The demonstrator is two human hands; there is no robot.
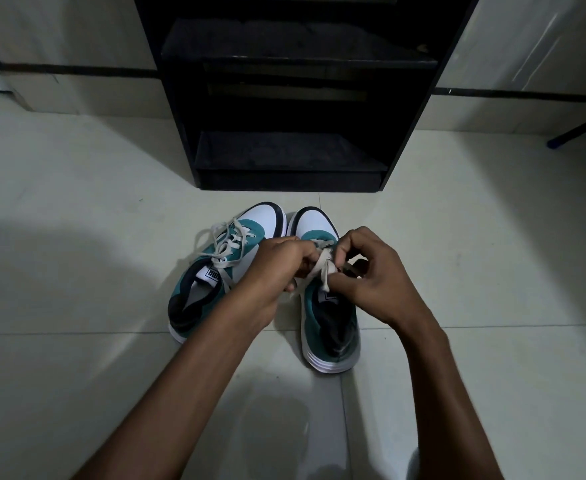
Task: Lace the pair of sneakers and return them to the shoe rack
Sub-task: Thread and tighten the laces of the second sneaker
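Note:
Two teal, white and black sneakers stand side by side on the floor, toes toward the black shoe rack [409, 98]. The left sneaker [211, 275] has its white lace tied in a loose bow. Over the right sneaker [329, 323] both hands meet at the tongue. My left hand [277, 268] pinches one strand of the white lace [322, 271]. My right hand [371, 275] pinches the other strand, and the two strands cross between my fingers. The hands hide the eyelets of the right sneaker.
The rack has two dark shelves [291, 150] open at the front. Pale floor tiles [76, 202] spread on all sides. A dark bar with a blue tip [558, 142] slants in at the far right. Light walls flank the rack.

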